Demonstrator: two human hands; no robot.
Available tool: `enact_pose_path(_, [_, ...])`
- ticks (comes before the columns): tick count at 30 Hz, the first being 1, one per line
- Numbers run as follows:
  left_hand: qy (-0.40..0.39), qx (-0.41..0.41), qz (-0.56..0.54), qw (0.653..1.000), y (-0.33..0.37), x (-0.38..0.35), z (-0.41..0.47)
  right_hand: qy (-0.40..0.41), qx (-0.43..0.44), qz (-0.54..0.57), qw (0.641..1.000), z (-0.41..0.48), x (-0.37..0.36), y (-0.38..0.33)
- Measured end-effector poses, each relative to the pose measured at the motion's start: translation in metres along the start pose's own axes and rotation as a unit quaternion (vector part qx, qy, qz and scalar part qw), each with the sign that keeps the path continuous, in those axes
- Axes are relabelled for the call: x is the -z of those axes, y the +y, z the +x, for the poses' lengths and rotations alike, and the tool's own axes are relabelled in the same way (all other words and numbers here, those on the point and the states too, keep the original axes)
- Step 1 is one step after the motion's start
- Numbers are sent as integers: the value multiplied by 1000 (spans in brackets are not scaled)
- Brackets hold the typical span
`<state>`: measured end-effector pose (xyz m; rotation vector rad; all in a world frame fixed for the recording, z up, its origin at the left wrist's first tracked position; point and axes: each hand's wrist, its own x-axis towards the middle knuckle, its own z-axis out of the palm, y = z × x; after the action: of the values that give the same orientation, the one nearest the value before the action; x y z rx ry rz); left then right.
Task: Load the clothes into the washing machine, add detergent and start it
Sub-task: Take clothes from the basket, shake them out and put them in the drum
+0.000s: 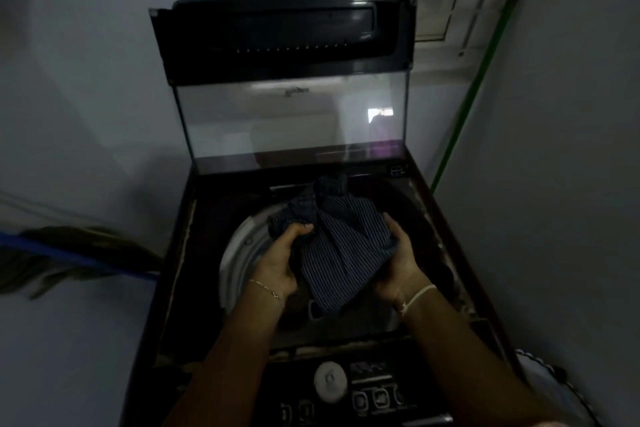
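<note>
Head view: washing machine lid raised. Left hand and right hand both clutch dark striped garment directly above drum opening. Loading underway, judged early. No detergent in sight; control dial on panel nearer than drum untouched, start pending.

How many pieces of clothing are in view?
1: a striped garment, held by the left hand and right hand over the open drum; others may lie hidden beneath.
</note>
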<state>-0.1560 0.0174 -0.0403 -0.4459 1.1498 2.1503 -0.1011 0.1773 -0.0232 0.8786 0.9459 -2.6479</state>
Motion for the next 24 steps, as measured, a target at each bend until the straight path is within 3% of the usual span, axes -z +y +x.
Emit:
enact_pose_path(3, [46,61,38,996,-4,25,20,52,-54,-8,997,25,-1,19])
enact_pose_path(9, [85,132,59,986,-17,49,75,162,-76,-1,984,81,19,35])
enact_pose_path(17, [91,187,53,977,-53,67,158,206,-79,-61,973,141,43,32])
enact_pose_path(22, [89,202,236,946,-78,70,180,257,-58,-39,964,175,59,41])
enact_pose_path(24, [100,206,249,941,-87,72,188,271,-81,-44,958,178,66,45])
